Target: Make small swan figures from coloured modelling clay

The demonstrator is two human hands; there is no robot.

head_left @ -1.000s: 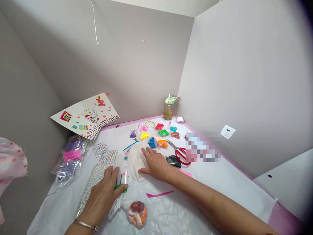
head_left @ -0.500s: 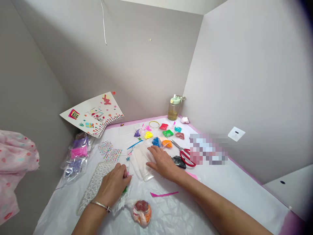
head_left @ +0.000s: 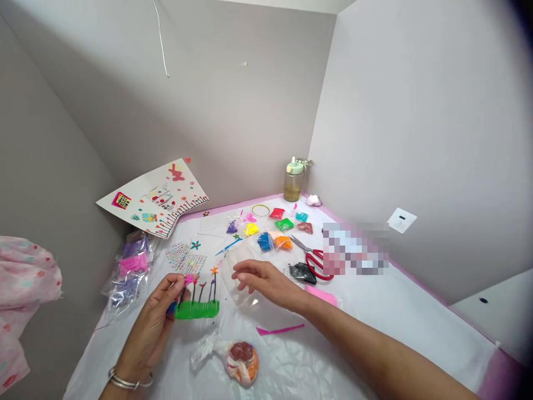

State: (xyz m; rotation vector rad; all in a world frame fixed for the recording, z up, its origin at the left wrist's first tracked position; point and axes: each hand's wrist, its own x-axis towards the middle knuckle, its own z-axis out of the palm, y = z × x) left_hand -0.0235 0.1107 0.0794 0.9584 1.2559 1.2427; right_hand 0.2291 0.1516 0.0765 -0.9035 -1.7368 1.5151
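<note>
My left hand [head_left: 162,303] grips the left edge of a clear plastic panel [head_left: 208,253] and holds it up off the table. Green clay grass [head_left: 196,310] runs along its bottom, with dark stems and small flowers above, and a blue-orange flower [head_left: 195,245] sits near its top. My right hand [head_left: 256,278] hovers to the right with fingers apart and nothing in them. Under and beyond it lies a transparent plastic piece [head_left: 236,278]; whether the fingertips touch it I cannot tell. Nearer me is a lump of mixed-colour clay [head_left: 242,361] in crumpled clear wrap [head_left: 204,351].
Several small clay bags, such as the orange one [head_left: 283,243], lie at the back beside red-handled scissors [head_left: 320,264]. A pink tool [head_left: 280,330] rests in front. Gem stickers [head_left: 187,260], bagged clay [head_left: 132,266] and a decorated card [head_left: 156,197] are left; a bottle [head_left: 293,180] stands behind.
My left hand has lifted the decorated panel off the table and turned it upright. My right hand has drawn back slightly left and down from the plastic piece. The view has shifted a little.
</note>
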